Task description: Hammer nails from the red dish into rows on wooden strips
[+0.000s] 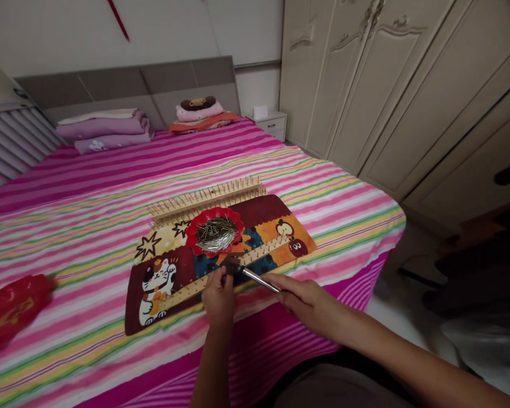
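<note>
My right hand (304,297) grips a hammer (261,279) by its handle end. The hammer has a dark head and a shiny metal shaft. Its head is right beside the fingertips of my left hand (218,294), over a pale wooden strip (186,290). The left fingers are pinched together at the strip; what they hold is too small to make out. Nails stand in a row along the strip, most plainly on its right part. Just behind it, a red scalloped bowl (191,241) holds many loose nails (216,231). Everything rests on a patterned mat (255,212) with a cat picture.
Behind the bowl lies another wooden strip (204,201) bristling with nails. A red plastic bag (15,311) is on the striped bedsheet (80,243) at left. Folded bedding (106,130) sits near the headboard (110,85). A wardrobe (365,85) stands at right.
</note>
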A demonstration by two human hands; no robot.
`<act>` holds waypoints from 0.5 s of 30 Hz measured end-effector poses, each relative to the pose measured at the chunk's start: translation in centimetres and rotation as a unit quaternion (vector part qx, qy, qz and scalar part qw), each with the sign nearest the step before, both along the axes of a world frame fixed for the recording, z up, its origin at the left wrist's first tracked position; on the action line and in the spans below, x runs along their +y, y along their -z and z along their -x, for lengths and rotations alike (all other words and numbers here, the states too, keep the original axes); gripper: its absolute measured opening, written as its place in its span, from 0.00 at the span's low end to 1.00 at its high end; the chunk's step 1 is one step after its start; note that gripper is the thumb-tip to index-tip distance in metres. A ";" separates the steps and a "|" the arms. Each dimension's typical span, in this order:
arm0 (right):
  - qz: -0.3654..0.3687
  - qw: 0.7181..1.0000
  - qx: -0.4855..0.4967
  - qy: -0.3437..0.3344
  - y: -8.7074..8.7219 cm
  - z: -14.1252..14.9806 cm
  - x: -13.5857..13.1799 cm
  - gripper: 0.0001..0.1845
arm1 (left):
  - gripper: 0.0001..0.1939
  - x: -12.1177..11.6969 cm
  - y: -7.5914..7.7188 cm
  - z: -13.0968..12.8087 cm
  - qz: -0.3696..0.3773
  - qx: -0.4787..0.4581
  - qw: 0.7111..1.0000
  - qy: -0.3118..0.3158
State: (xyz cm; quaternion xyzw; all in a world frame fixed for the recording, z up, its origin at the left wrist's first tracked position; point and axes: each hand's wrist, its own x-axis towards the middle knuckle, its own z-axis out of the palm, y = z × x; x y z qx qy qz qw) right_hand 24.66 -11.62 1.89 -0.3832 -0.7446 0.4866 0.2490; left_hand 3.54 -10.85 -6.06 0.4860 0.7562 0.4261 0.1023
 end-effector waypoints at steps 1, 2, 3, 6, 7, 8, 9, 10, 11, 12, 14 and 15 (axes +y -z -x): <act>0.012 1.000 -0.003 0.006 0.0 -0.7 -0.3 0.23 | 0.08 0.0 0.0 0.0 -0.002 -0.005 1.000 0.000; 0.026 1.000 -0.009 0.010 0.2 -1.4 -0.6 0.23 | 0.08 0.0 0.0 -0.1 -0.004 -0.011 1.000 0.001; 0.041 0.999 -0.017 0.014 0.6 -2.2 -0.9 0.23 | 0.09 -0.1 -0.1 -0.1 -0.004 -0.019 1.000 0.003; 0.055 0.997 -0.044 0.019 3.2 -4.8 -1.6 0.23 | 0.11 -0.5 -0.8 0.0 0.001 -0.021 1.000 0.012; 0.048 0.997 -0.050 0.020 4.3 -5.6 -1.8 0.24 | 0.11 -0.7 -1.3 0.2 0.000 -0.009 1.000 0.013; 0.044 0.997 -0.055 0.022 5.5 -6.3 -2.0 0.24 | 0.11 -0.8 -2.0 0.5 -0.004 0.008 1.000 0.010; 0.039 0.997 -0.061 0.032 6.7 -6.9 -2.1 0.25 | 0.12 -0.7 -2.7 0.9 -0.009 0.030 1.000 0.004; 0.038 0.996 -0.068 0.041 7.7 -7.3 -2.2 0.25 | 0.12 -0.5 -3.5 1.4 -0.013 0.055 0.998 -0.006; 0.039 0.995 -0.074 0.053 8.7 -7.7 -2.3 0.25 | 0.12 -0.1 -4.3 1.9 -0.013 0.081 0.996 -0.016; 0.041 0.994 -0.080 0.064 9.4 -7.9 -2.4 0.24 | 0.12 0.5 -5.1 2.6 -0.008 0.110 0.994 -0.021; 0.049 0.992 -0.085 0.077 10.4 -8.0 -2.6 0.24 | 0.12 2.3 -6.2 3.8 0.024 0.168 0.986 -0.003; 0.052 0.992 -0.084 0.076 10.7 -8.0 -2.6 0.24 | 0.12 3.3 -6.5 4.4 0.051 0.191 0.980 0.012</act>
